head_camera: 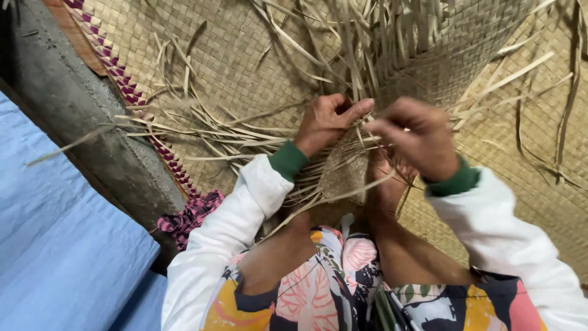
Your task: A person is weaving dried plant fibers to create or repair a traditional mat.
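From my remote feed, the left hand and right hand each pinch pale strips at the weave propped on the knees over the mat; loose ends fan toward its purple-trimmed edge.

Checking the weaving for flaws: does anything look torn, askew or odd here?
Nothing looks damaged. Loose strips splay untidily from the unfinished woven piece, where the left hand and right hand pinch strands. The finished mat beneath lies flat.
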